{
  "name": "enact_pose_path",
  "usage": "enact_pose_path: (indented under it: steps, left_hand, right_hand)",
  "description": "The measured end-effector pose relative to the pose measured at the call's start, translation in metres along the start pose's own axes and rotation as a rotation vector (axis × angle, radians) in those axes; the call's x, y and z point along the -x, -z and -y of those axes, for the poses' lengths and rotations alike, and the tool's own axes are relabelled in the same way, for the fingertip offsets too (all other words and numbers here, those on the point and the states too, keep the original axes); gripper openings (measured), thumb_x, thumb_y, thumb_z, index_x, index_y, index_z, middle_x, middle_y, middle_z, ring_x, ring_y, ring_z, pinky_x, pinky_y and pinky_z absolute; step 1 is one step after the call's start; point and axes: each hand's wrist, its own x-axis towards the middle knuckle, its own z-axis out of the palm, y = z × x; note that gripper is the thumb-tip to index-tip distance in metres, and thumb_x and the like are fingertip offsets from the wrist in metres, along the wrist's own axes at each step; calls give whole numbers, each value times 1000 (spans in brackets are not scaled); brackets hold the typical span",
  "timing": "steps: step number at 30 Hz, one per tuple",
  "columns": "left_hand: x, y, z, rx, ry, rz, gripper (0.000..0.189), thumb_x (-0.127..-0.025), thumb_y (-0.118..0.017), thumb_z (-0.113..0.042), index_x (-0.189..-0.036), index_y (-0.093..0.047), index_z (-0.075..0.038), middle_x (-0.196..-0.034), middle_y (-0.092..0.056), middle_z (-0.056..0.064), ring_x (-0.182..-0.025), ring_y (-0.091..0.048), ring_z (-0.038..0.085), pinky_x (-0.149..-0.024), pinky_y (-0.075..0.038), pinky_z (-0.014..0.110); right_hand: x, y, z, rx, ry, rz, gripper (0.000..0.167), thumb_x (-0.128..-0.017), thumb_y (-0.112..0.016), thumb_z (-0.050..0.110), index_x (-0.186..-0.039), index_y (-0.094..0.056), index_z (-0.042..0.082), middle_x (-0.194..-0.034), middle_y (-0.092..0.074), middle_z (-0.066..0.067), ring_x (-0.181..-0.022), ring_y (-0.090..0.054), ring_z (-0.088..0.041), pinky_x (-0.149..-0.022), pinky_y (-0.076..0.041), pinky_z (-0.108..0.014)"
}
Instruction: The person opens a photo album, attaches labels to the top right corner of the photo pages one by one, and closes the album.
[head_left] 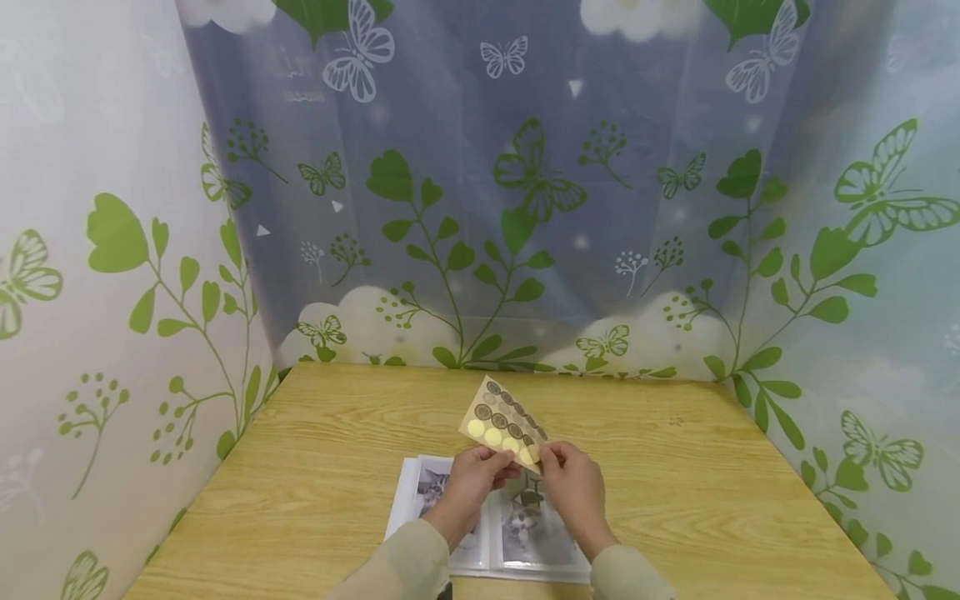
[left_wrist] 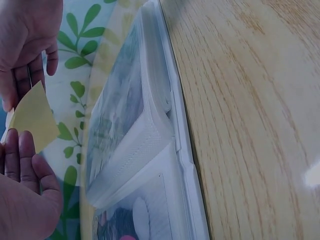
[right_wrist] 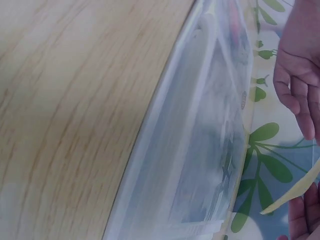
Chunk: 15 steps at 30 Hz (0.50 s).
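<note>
A sheet of round stickers (head_left: 483, 408), tan with dark printed discs and a row of pale yellow ones, is held up at a tilt over an open photo album (head_left: 405, 500). My left hand (head_left: 476, 483) pinches its lower edge, thumb on the front face. At the lower right corner, my right hand (head_left: 576, 492) pinches the sheet between thumb and fingers. The plain yellow back of the sticker sheet (left_wrist: 35, 117) shows in the left wrist view. Cat photos (head_left: 525, 533) fill the album's clear pockets, partly hidden by my hands and forearms.
The album lies on a wood-grain table (head_left: 712, 467), near its front edge. A curtain (head_left: 465, 208) printed with leaves and butterflies hangs behind the table and along both sides.
</note>
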Motion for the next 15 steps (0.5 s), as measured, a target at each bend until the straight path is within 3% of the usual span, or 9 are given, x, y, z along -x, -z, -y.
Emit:
enact_pose_path:
  steps: [9,15]
  left_hand:
    - [7,9,-5,-4,-16,-6,18,-96,-62,-11,-101,-67,6,-88,-73,11,-80,-70,17,-83,-55,42]
    - [2,35,3,5,8,-19,18,-96,-63,-15,-100,-68,2,-91,-73,11,-80,-70,16,-80,-56,38]
  right_hand:
    - [-6,8,-6,-66,-50,-77,19,-95,-63,17,-92,-74,2,-84,-72,-8,-74,-63,-22,-69,-51,-40]
    - [-5,12,-12,-49,-49,-90,18,-95,-65,19,-92,-75,4,-82,-71,-5,-73,-62,-21,-69,-50,-39]
